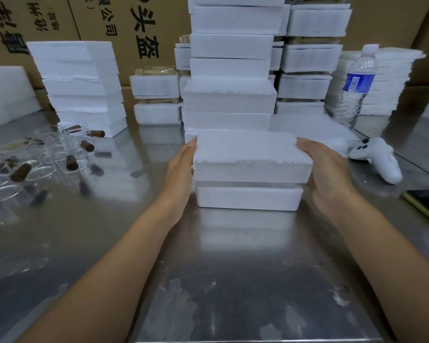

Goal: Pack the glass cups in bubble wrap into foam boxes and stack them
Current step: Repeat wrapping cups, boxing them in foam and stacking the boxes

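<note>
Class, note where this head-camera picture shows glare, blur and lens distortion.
Head view: the steel table mirrors the foam boxes with pale glare; the glass cups at left are soft and smeared; the wide lens leans the bottle and outer stacks; the near foam lid is fairly sharp.

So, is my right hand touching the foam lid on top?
Touching. The head view shows the right hand gripping the foam lid at its right end, fingers curled over its top edge.
</note>
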Demonstrator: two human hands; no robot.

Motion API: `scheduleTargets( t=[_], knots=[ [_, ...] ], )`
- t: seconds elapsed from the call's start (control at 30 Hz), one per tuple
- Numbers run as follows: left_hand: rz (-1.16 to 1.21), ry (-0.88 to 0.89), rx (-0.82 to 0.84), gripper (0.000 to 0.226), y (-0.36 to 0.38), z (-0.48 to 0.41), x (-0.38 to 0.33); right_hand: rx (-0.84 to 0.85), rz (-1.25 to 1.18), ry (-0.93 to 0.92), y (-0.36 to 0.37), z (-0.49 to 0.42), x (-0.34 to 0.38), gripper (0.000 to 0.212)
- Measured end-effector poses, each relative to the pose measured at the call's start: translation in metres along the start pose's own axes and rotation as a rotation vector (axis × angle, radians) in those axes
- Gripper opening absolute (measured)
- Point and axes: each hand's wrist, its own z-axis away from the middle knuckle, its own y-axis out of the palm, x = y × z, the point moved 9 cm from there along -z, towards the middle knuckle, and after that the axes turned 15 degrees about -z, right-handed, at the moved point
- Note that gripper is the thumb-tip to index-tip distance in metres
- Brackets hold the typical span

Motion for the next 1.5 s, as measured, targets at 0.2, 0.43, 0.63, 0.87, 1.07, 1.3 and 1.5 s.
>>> scheduleTargets(
  t=[0.2,0.43,0.63,0.87,1.07,1.3,1.5],
  knots=[
    [0.135,-0.092,0.008,0.032,0.0,-0.002,0.008,0.012,0.013,0.018,0.0,-0.003,-0.004,0.031],
    [0.111,-0.107,0.009,0.029,-0.001,-0.004,0.01,0.126,0.017,0.103,0.012,-0.002,-0.017,0.013],
    [0.046,-0.105,0.087,0.044,0.011,-0.002,0.009,0.199,-0.089,0.2,0.016,0.001,-0.025,0.017],
    [-0.006,-0.113,0.097,0.043,0.005,-0.005,0.01,0.164,-0.062,0.213,0.014,0.001,-0.027,0.015],
    [-0.045,-0.075,0.073,0.034,0.0,-0.003,0.005,0.151,-0.069,0.226,0.011,0.0,-0.026,0.013],
    [-0.064,-0.006,0.081,0.029,0.001,0.003,-0.003,0.157,-0.139,0.202,0.012,-0.003,-0.023,0.03],
    [0.06,-0.009,0.197,0.04,0.013,0.008,-0.004,0.175,-0.14,0.198,0.013,-0.003,-0.023,0.043]
  ],
)
